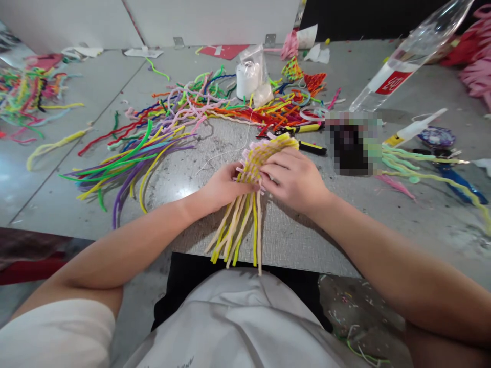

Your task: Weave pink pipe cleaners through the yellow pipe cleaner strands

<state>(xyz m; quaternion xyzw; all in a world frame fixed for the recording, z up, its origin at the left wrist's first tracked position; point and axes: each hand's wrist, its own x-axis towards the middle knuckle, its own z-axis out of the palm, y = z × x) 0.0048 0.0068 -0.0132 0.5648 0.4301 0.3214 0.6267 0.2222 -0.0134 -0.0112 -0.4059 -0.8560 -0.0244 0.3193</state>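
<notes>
A woven piece of yellow, cream and pale pink pipe cleaners [255, 157] is held just above the table, in front of my body. Its loose yellow and cream ends [240, 225] hang down toward the table's front edge. My left hand [226, 182] pinches the lower left side of the weave, thumb across the front. On the other side, my right hand [294, 176] has its fingers bent and closed against the weave's right edge; the fingertips partly hide the strands there. Yellow-and-black handled pliers [312, 148] lie just beyond my right hand.
Loose pipe cleaners [134, 153] spread over the table at left and behind the weave. A white thread spool [245, 82] stands at the back. A clear bottle [395, 76] and a glue tube [414, 128] are at right. Another heap [34, 97] lies far left.
</notes>
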